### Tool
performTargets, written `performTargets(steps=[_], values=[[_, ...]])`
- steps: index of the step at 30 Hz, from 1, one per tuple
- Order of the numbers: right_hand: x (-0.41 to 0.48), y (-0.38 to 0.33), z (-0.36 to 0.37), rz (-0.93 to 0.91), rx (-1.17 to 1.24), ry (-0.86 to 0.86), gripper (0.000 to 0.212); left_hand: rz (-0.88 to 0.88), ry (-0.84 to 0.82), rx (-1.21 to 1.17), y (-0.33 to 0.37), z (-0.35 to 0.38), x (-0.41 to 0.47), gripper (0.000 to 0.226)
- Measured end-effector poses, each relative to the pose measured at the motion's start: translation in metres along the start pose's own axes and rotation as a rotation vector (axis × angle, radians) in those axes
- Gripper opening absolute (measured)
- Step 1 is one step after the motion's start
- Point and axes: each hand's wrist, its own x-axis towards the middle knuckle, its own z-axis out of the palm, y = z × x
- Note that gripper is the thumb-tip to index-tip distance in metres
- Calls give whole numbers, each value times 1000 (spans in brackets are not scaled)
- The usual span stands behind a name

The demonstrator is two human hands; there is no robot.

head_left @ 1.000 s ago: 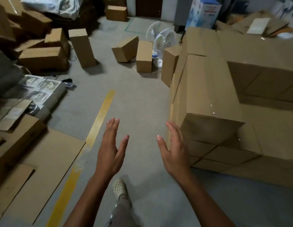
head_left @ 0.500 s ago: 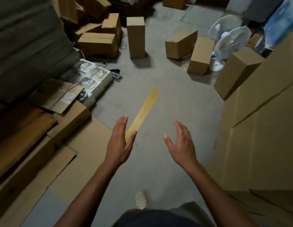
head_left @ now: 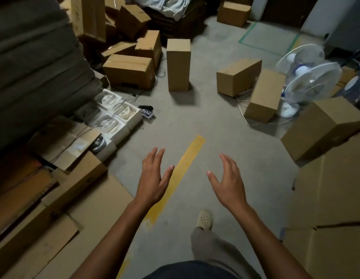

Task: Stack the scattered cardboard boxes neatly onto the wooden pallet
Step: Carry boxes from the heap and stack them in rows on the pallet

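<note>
Yellow painted floor stripe (head_left: 185,160) runs between my left hand (head_left: 153,178) and right hand (head_left: 227,182); both carry nothing, fingers spread wide, palms facing. Step in hand, by my judgement: fetching a box. Ahead, well apart, stands the tall upright brown cardboard box (head_left: 178,65); farther right, a tilted brown cardboard box (head_left: 264,95) sits near the white pedestal fan (head_left: 312,77). Next move: approach, clasp opposite faces. Wooden pallet: not in view.

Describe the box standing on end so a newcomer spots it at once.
Start at the yellow floor stripe and look past its far end. A cardboard box stands alone on the concrete there, well left of the white fans. Its neighbours lie flat or lean; this one alone stands upright on its small end, tall and narrow.
</note>
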Motion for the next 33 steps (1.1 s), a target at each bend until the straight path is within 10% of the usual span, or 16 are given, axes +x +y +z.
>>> performTargets(steps=[33], values=[[833,-129,27,-17,33,7,65,26,39,11,-58,-23,854,65]])
